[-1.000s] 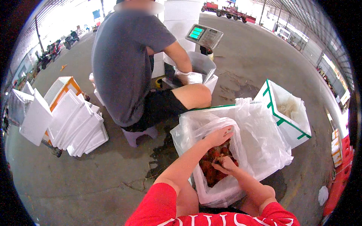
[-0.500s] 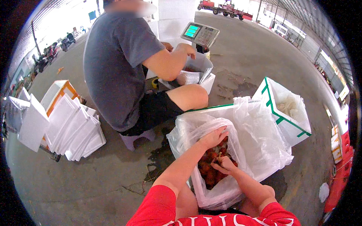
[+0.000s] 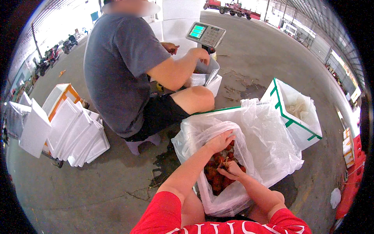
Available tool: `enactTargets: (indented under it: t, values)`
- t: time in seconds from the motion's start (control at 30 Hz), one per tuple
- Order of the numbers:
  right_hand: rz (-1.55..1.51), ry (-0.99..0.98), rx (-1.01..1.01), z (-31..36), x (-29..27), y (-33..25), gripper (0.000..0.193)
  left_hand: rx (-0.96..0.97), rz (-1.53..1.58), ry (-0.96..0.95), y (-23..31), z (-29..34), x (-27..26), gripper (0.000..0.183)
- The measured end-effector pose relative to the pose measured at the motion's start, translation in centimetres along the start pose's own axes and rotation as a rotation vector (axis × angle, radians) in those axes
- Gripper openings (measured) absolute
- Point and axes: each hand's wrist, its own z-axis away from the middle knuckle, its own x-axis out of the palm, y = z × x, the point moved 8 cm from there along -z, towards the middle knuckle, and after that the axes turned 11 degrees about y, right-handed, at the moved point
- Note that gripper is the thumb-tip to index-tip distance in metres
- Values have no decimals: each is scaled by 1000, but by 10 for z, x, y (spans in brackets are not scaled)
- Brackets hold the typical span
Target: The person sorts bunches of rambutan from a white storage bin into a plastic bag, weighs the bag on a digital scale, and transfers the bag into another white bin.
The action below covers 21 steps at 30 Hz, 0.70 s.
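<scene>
Green-taped boxes (image 3: 305, 139), two; one holds reddish pieces (image 3: 215, 177). Right hand (image 3: 232, 171) pinches a brown bit (image 3: 223, 165); left hand's (image 3: 220, 142) grip, can't tell.

The grey floor (image 3: 97, 187) carries 1 purple stool (image 3: 134, 147) (mostly hidden by the seated person (image 3: 120, 70)), 1 white box edged with green tape (image 3: 298, 136) and, far back, 1 red vehicle (image 3: 212, 4). Dark patches (image 3: 165, 165) and scattered stalks (image 3: 243, 82) mark it; 1 whitish scrap (image 3: 335, 198) lies at right.

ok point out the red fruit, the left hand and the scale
red fruit (image 3: 214, 175): head view, on the pile's left part
left hand (image 3: 221, 142): head view, back of the hand
scale (image 3: 205, 34): head view, its display panel
</scene>
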Motion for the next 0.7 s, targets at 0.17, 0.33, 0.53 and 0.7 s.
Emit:
enactTargets:
  t: [0.17, 0.33, 0.53, 0.7]
  values:
    - [-43, 31, -48, 4, 8, -2, 18, -49, -55, -22, -23, 9, 14, 51]
    - [-2, 39, 95, -10, -11, 2, 28, -129, -154, -193, -20, -4, 5, 41]
    - [-319, 111, 333, -21, -124, -65, 18, -366, 127, -613, 37, 2, -44, 29]
    - [-210, 325, 103, -82, -243, -130, 39, 5, -54, -287, 15, 49, -59, 18]
